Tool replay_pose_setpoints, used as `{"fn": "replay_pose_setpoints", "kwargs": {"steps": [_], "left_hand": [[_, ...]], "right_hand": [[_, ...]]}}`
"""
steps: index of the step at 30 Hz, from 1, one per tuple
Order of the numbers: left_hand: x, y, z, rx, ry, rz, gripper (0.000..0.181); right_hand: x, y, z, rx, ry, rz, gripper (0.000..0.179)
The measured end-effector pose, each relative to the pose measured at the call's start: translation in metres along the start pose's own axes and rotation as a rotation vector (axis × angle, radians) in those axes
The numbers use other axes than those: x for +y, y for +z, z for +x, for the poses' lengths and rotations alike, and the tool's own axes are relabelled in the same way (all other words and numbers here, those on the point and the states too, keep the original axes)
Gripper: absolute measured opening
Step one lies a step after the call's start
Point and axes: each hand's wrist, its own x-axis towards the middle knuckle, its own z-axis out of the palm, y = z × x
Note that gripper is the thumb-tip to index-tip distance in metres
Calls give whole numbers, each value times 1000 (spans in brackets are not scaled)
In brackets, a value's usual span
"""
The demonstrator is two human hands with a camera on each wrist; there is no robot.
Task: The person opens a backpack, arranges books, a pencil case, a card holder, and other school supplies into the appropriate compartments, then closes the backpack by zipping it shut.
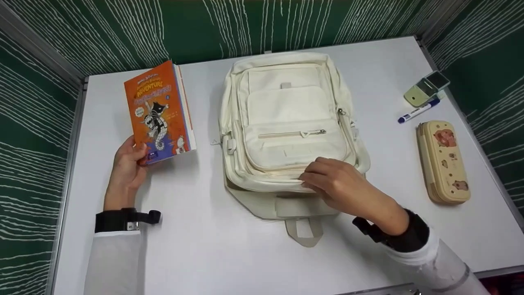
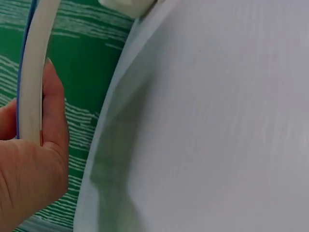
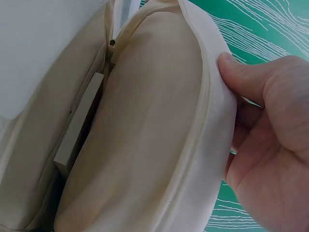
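Observation:
My left hand [image 1: 127, 169] grips an orange paperback book [image 1: 161, 110] by its lower left corner. The book is raised above the left side of the table, cover facing up. In the left wrist view, the thumb and fingers lie on either side of the book's page block [image 2: 36, 72]. A cream backpack [image 1: 288, 104] lies in the middle, front pocket upward. At its near edge my right hand [image 1: 342, 184] pinches the rim. From the right wrist, the backpack's main compartment [image 3: 140, 106] gapes open, and a pale, flat, book-like block [image 3: 79, 128] stands inside.
To the right on the white table [image 1: 229, 254] lie a yellow pencil case [image 1: 444, 162], a blue-and-white marker [image 1: 418, 111] and a small light-green item [image 1: 421, 92] with a dark clear part. Green white-streaked panels [image 1: 254, 24] border the table.

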Motion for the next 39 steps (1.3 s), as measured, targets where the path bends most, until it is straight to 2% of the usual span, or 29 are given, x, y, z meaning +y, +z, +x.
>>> {"fn": "replay_pose_setpoints", "kwargs": {"steps": [5,8,13,15,19,23,26,29,32,35,39], "left_hand": [[-5,20,-14,-132,83,-18,45],[-7,32,-25,-235,124,-40,45],[-14,50,-42,-497,110,-158,47],[-18,55,-47,-613,88,-167,48],[-24,66,-55,-844,61,-77,52],[-31,77,-58,-1088,37,43,54],[-35,85,-59,-1219,-4,151,54],[-41,92,-62,-1267,-80,272,51],[-49,100,-67,-1247,-189,369,48],[-60,106,-71,-1175,-271,432,46],[-74,115,-75,-1001,-308,494,48]], "right_hand": [[0,-3,2,13,-3,-2,16],[1,-5,4,20,-7,-1,17],[3,-9,10,30,-4,2,17],[4,-11,12,30,1,4,18],[6,-15,17,30,13,6,18],[7,-20,20,31,24,2,17],[8,-23,22,31,32,-5,16],[7,-25,24,39,43,-9,18],[6,-26,26,62,58,-18,17],[5,-26,29,90,71,-31,14],[6,-26,30,108,84,-33,12]]}}
